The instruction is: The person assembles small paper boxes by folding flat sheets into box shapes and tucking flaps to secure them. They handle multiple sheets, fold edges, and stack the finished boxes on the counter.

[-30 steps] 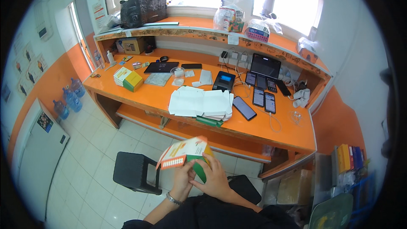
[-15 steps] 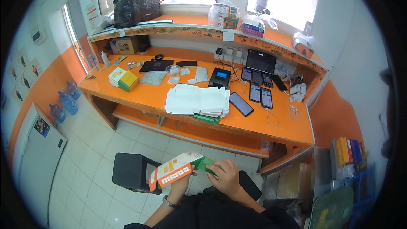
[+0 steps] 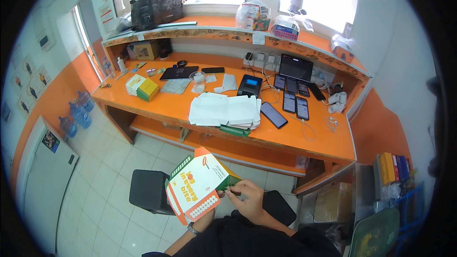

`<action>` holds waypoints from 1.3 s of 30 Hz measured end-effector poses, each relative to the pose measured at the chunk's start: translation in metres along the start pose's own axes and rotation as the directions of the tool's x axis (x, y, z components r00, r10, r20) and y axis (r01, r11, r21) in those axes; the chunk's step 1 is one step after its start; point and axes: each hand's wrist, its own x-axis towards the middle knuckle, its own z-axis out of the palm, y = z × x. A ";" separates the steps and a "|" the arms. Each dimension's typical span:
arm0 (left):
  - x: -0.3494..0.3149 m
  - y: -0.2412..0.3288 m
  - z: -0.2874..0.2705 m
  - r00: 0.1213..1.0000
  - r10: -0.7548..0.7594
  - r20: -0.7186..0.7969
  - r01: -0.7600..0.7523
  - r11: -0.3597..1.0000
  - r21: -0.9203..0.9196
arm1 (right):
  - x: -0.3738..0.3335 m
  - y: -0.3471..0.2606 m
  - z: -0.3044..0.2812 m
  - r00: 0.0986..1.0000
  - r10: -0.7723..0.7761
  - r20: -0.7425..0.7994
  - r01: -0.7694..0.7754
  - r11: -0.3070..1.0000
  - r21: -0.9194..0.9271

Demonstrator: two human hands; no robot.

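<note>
A partly folded cardboard box, white on top with yellow lettering and orange and green edges, is held low in front of me. From beneath, my left hand supports it; most of those fingers are hidden behind the card. My right hand pinches the green side flap at the box's right corner, thumb and fingertips close together. Beyond, on the orange desk, lies a stack of flat box blanks, white side up. Folded yellow, green and white boxes sit further left on it.
Several phones, a card terminal, cables and a laptop occupy the desk's right half. A black stool stands left of my hands. Water bottles line the left wall. A green bin lid is at the lower right.
The box has been tilted so that its broad white face now shows, with its flaps spread. My right hand has shifted slightly down and left along the green flap.
</note>
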 end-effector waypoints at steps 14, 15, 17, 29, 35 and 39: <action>-0.012 0.000 -0.004 0.999 0.030 0.022 -0.031 0.997 0.072 | -0.003 0.006 0.011 0.999 -0.039 -0.007 0.039 0.999 -0.029; -0.013 -0.001 -0.004 0.999 0.026 0.027 -0.029 0.996 0.081 | -0.003 0.007 0.013 0.999 -0.039 -0.018 0.039 0.999 -0.006; -0.015 -0.001 -0.004 0.999 0.030 0.030 -0.032 0.996 0.085 | -0.004 0.011 0.018 0.996 -0.091 -0.013 0.090 0.995 -0.051; -0.003 0.024 0.009 0.966 0.012 0.259 -0.095 0.946 0.311 | -0.010 0.029 0.013 0.990 -0.082 -0.114 0.069 0.991 -0.116; 0.001 0.022 0.005 0.855 -0.138 0.499 -0.089 0.910 0.404 | 0.002 0.063 -0.014 0.968 -0.248 -0.041 0.219 0.910 -0.352; 0.004 0.018 -0.003 0.894 0.047 0.446 0.132 0.923 -0.361 | 0.007 0.082 -0.030 0.956 -0.287 -0.063 0.229 0.862 -0.453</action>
